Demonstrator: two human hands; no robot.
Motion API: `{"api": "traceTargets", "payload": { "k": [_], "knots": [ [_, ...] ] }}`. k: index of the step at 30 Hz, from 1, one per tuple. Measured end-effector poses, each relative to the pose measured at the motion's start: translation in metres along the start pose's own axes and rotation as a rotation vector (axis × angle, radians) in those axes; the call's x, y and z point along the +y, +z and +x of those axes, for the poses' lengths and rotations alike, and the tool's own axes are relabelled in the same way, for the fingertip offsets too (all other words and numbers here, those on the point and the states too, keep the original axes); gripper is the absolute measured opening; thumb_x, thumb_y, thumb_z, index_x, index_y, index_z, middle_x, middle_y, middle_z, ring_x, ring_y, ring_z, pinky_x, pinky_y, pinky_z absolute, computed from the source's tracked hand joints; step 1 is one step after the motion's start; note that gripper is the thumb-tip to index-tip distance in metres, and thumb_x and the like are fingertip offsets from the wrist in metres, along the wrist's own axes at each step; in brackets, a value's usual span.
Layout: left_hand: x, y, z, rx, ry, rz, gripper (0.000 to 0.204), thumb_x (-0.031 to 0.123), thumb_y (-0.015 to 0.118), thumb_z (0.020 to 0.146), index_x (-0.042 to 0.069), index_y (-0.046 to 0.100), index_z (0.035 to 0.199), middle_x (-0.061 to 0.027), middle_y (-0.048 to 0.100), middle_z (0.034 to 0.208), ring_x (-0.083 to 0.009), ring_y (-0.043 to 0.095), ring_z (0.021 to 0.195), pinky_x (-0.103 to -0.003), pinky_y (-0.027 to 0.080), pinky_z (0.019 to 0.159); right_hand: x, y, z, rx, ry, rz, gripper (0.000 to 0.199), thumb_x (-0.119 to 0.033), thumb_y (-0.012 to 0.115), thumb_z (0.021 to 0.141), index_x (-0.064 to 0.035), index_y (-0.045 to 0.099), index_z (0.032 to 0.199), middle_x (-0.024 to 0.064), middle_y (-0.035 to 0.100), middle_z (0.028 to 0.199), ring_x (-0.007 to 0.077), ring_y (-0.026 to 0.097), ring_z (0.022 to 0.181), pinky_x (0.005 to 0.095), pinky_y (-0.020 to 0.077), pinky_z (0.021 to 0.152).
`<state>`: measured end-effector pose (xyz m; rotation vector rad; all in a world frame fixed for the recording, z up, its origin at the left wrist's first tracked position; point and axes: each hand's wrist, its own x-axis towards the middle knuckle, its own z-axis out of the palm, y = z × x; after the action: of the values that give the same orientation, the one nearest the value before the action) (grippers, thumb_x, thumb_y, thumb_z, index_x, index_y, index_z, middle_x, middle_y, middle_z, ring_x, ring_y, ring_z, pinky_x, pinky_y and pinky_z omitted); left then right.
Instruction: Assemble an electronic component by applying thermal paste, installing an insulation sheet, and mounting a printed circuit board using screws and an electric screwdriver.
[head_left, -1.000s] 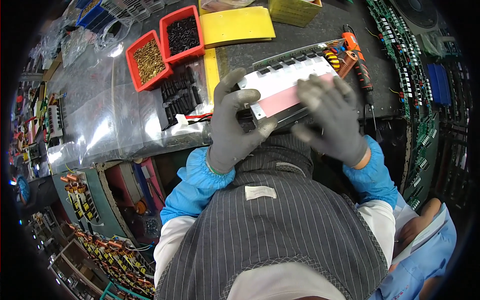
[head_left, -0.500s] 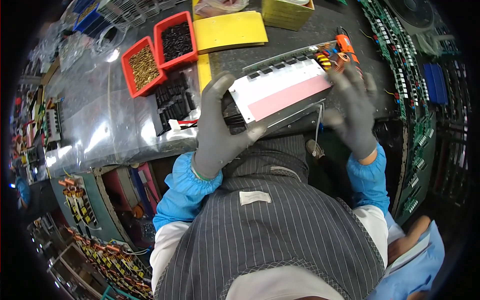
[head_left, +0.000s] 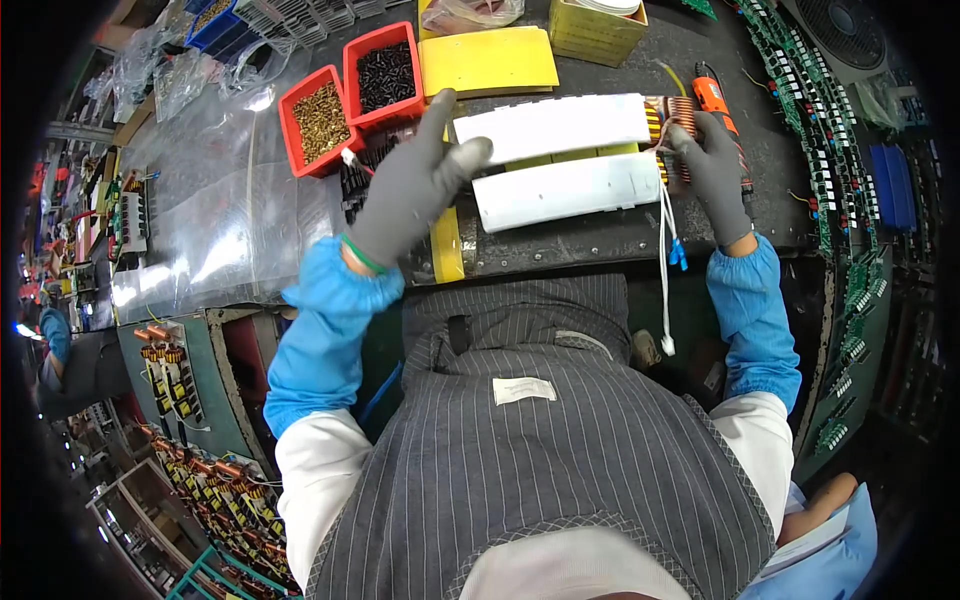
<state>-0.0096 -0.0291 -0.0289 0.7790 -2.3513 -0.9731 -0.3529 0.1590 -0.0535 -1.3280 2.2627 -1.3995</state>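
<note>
A circuit board assembly (head_left: 562,206) lies on the bench in front of me, with two long white panels along its length. A yellow strip shows between them, and copper coils (head_left: 683,112) sit at its right end. White wires with blue connectors (head_left: 677,254) hang from that end over the bench edge. My left hand (head_left: 418,178), in a grey glove, is at the assembly's left end with thumb and forefinger spread; whether it touches is unclear. At the coil end my gloved right hand (head_left: 716,175) has its fingers bent around the end, thumb against the coils.
Red bins of brass-coloured parts (head_left: 320,122) and black screws (head_left: 386,80) stand at the back left. Behind the assembly lies a yellow folder-like sheet (head_left: 488,60). An orange power screwdriver (head_left: 714,97) is beyond my right hand. Green circuit boards (head_left: 822,150) line the right side.
The assembly, tilted in my left hand with a white-and-pink face up, now lies with two white panels up. My left hand has come off its near corner; my right has closed in on the coils.
</note>
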Motion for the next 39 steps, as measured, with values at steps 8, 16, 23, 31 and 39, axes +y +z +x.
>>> {"api": "traceTargets", "payload": {
  "k": [8,16,23,31,39],
  "knots": [
    [-0.02,-0.005,0.019,-0.172,-0.11,-0.144,0.073,0.057,0.058,0.103,-0.002,0.052,0.145,-0.0246,0.073,0.106,-0.0312,0.073,0.099,-0.041,0.058,0.084,-0.008,-0.005,0.019,-0.368,0.273,-0.024,0.045,-0.039,0.07,0.096,0.0031,0.068,0.114,0.0113,0.072,0.092,0.0181,0.069,0.086,0.0347,0.0536,0.075],
    [-0.007,-0.006,0.034,-0.107,-0.051,-0.166,0.072,0.035,0.071,0.096,0.003,0.043,0.154,-0.0215,0.058,0.143,-0.0351,0.057,0.134,-0.044,0.048,0.113,-0.038,0.034,0.045,-0.278,-0.312,0.145,0.041,-0.033,0.068,0.099,-0.0028,0.066,0.127,0.0068,0.074,0.105,0.0203,0.071,0.096,0.0349,0.0558,0.081],
    [-0.014,-0.005,0.036,-0.17,-0.025,-0.307,0.078,0.043,0.069,0.097,0.006,0.038,0.158,-0.0277,0.06,0.138,-0.0386,0.056,0.135,-0.048,0.047,0.114,-0.063,0.031,0.069,-0.861,-0.322,0.493,0.07,-0.017,0.073,0.093,0.0015,0.042,0.153,0.0161,0.059,0.136,0.0254,0.058,0.127,0.0355,0.0472,0.108],
    [-0.015,-0.003,0.034,-0.142,-0.011,-0.342,0.078,0.045,0.069,0.096,0.004,0.041,0.156,-0.0288,0.061,0.136,-0.0397,0.059,0.132,-0.048,0.051,0.109,-0.107,0.019,0.062,-0.817,0.146,0.278,0.069,-0.015,0.074,0.093,0.0027,0.043,0.152,0.0155,0.06,0.136,0.0251,0.058,0.126,0.0356,0.048,0.108],
    [-0.006,-0.006,0.032,-0.129,-0.024,-0.366,0.076,0.038,0.071,0.095,0.001,0.041,0.155,-0.0254,0.062,0.134,-0.0326,0.061,0.128,-0.041,0.05,0.107,-0.153,0.079,0.139,-0.672,-0.289,-0.135,0.037,-0.017,0.063,0.094,0.0025,0.066,0.126,0.021,0.071,0.122,0.0304,0.068,0.112,0.0378,0.0532,0.098]
  ]
}}
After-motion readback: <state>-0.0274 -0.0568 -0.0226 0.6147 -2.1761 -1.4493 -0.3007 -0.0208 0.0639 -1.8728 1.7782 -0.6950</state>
